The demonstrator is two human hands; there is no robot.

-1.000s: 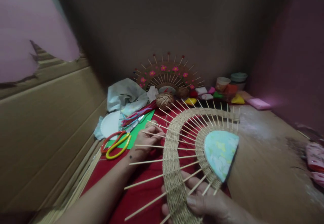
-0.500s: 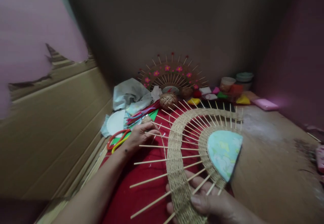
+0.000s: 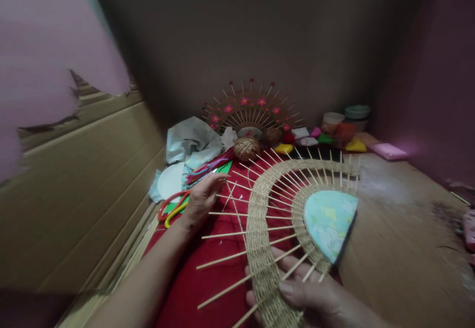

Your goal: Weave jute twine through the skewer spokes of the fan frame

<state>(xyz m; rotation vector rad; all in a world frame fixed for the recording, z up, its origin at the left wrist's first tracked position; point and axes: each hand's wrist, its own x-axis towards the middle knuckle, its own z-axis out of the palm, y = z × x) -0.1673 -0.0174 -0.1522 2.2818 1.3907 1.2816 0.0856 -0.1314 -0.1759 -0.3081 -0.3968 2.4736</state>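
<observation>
Gripping the half-round woven frame [image 3: 257, 216] low on its outer band with the right hand [image 3: 315, 296], pressing with the thumb from above and supporting with fingers from underneath. Placed centrally, in front of the body, with the outward-pointing sticks [image 3: 222, 260] over the red cloth [image 3: 208, 278] and the pale blue centre piece [image 3: 330, 224] towards the bare brown table [image 3: 393, 249]. Curling the left hand [image 3: 202, 197] just beside the stick tips, with fingers partly bent and pointing towards the frame. Cannot tell for sure in this dim, soft view whether gripping the thin strand [image 3: 240, 219] or only passing close to it. Seen running, this strand, from near the left fingers down to the outer edge of the band. Judged from that, most likely at the step of working cord in and out among the sticks to build up the band. Calling next, by the same judgement, for a firm right-hand hold, a sure pinch on the strand, and enough tension to lay it snug without bending a stick. Lying near the left wrist, red-and-yellow-handled scissors [image 3: 176, 210]; beyond the frame, a ball of twine [image 3: 247, 148] and, against the wall, a flower-decorated fan [image 3: 261, 101].
</observation>
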